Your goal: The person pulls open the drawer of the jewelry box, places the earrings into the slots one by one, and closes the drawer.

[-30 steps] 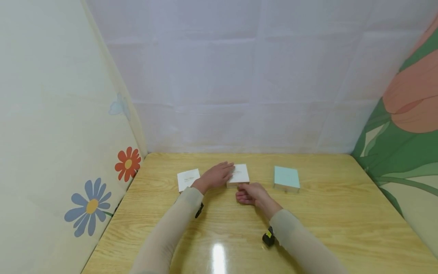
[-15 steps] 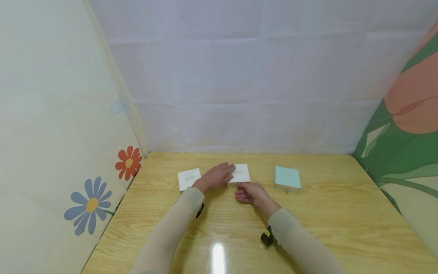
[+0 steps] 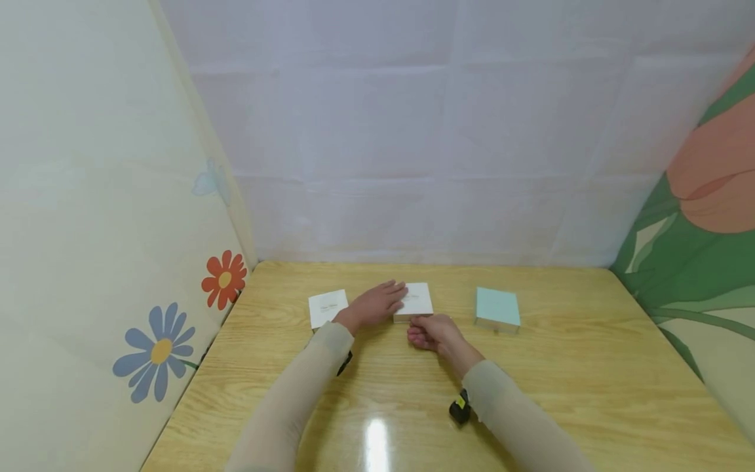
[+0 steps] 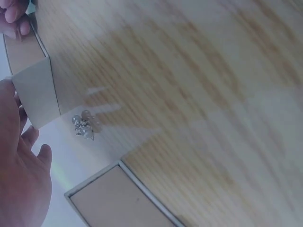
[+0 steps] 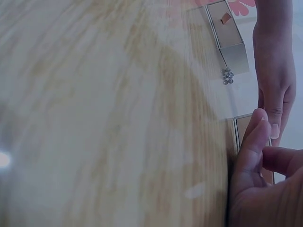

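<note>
Near the back of the wooden table, a white drawer box with small print on its lid lies in front of me. My left hand rests on its lid and left edge with fingers fairly straight. At the tan front face of this box, my right hand pinches thumb against forefinger, its other fingers curled. The box's pull tab is mostly hidden behind those fingertips. In the left wrist view, a small silver piece of jewellery with pearl-like beads lies on the table beside the box's left wall.
A second white box sits to the left, partly behind my left wrist; an orange-brown pull tab sticks out of its front. To the right is a pale teal box. A white cloth backdrop stands behind the table.
</note>
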